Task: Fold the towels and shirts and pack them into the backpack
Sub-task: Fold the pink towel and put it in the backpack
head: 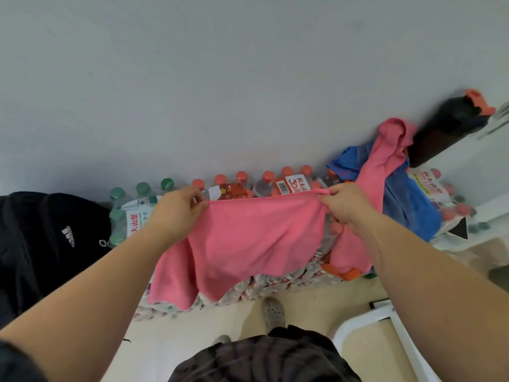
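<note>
A pink towel (248, 244) hangs spread in front of me over packs of bottled water. My left hand (179, 210) pinches its upper left corner and my right hand (347, 205) pinches its upper right corner, holding the top edge stretched level. A black backpack (41, 244) with a white logo sits at the left against the wall. At the right, a heap of cloth lies on the bottle packs: another pink cloth (385, 150) draped over blue fabric (407, 205).
Shrink-wrapped packs of water bottles (275, 183) with red and green caps line the grey wall. A black object with an orange part (451, 122) stands at the far right. A white frame (396, 334) rises at the lower right. My shoe (272, 312) shows on the pale floor.
</note>
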### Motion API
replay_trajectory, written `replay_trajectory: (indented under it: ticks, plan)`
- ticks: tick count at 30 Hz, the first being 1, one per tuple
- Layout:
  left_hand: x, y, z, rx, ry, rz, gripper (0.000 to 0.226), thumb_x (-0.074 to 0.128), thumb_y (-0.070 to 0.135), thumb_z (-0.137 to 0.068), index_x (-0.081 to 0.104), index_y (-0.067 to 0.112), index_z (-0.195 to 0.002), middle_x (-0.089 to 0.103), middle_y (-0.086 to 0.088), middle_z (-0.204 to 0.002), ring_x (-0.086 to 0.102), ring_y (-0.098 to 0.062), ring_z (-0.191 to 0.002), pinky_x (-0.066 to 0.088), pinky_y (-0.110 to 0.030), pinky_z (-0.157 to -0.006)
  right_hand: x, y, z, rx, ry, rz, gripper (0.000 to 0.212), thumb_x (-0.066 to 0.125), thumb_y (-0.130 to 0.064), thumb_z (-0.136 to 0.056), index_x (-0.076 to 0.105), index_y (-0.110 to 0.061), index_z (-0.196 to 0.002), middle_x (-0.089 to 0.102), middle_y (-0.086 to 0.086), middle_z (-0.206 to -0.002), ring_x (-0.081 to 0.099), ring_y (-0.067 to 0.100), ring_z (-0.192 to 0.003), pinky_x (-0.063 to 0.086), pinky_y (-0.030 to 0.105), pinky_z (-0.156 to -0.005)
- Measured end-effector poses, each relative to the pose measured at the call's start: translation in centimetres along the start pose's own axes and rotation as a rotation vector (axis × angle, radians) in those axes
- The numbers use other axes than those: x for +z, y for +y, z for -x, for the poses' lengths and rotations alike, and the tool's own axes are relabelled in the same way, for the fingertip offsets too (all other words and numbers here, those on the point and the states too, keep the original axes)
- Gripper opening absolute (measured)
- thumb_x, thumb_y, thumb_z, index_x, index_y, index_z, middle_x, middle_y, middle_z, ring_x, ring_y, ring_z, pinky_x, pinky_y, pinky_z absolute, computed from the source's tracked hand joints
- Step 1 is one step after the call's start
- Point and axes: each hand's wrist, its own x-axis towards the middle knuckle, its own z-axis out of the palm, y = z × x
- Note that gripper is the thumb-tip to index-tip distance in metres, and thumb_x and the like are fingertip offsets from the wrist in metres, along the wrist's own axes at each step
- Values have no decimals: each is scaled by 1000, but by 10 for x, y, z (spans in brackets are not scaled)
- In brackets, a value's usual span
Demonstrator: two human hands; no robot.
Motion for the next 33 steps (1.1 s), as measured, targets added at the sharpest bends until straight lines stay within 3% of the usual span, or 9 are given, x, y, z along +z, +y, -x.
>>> replay_trajectory:
  ticks: [6,11,14,17,19,22,25,28,33]
  plan:
    - [3,-1,-44,56,-60,-248,11,58,34,-93,63,25,-97,67,2,-88,63,-30,-86,47,-35,-69,2,-14,-56,-28,-65,180,25,64,-29,-84,74,-8,-74,69,14,-68,68,37,-71,59,43,-70]
    - [4,18,-94,132,44,-511,17,54,32,-96,58,16,-94,62,-13,-89,63,-38,-80,42,-38,-63,5,-25,-111,31,-55,75,21,53,-19,-79,71,-10,-74,71,11,-59,73,31,-61,62,51,-67]
    - [18,22,-107,135,91,-574,8,60,20,-91,59,12,-91,60,-15,-84,62,-39,-77,42,-39,-59,9,-35,-118,-5,12,63,31,52,-27,-80,71,-14,-99,76,18,-94,72,37,-92,57,51,-88]
    - [40,22,-101,61,46,-575,17,64,12,-83,63,11,-100,59,-17,-91,59,-40,-83,47,-44,-64,23,-30,-88,-131,-60,308,61,56,-30,-92,40,-9,-148,63,23,-128,58,40,-119,48,43,-100]
    - [51,25,-89,30,100,-541,27,63,12,-79,64,9,-106,59,-17,-100,56,-40,-89,48,-47,-72,37,-22,-60,-332,-107,410,77,49,-49,-93,24,-14,-157,51,22,-143,49,39,-130,41,46,-107]
    - [71,34,-57,-3,152,-431,46,50,28,-81,61,7,-120,58,-19,-121,54,-42,-107,46,-53,-94,64,0,-44,-495,-296,664,86,16,-72,-88,5,-28,-160,3,10,-168,2,32,-154,7,50,-124]
    - [96,41,-24,-87,-6,-438,67,36,55,-89,49,17,-142,42,-16,-151,37,-43,-138,24,-60,-115,81,17,-46,-537,-295,781,82,16,-75,-92,-8,-33,-159,-23,9,-165,-26,33,-150,-10,56,-121]
    - [113,36,-7,-164,-131,-464,81,21,74,-89,19,32,-158,9,-7,-167,6,-36,-152,4,-61,-119,82,27,-53,-551,-258,827,84,12,-80,-89,-9,-37,-158,-27,10,-164,-29,35,-149,-12,59,-120]
    - [117,32,-25,-145,-176,-531,85,8,80,-86,-5,36,-158,-12,-4,-167,-8,-32,-153,2,-64,-119,71,32,-65,-548,-255,870,86,4,-84,-85,-13,-40,-157,-29,8,-163,-30,34,-148,-11,59,-120]
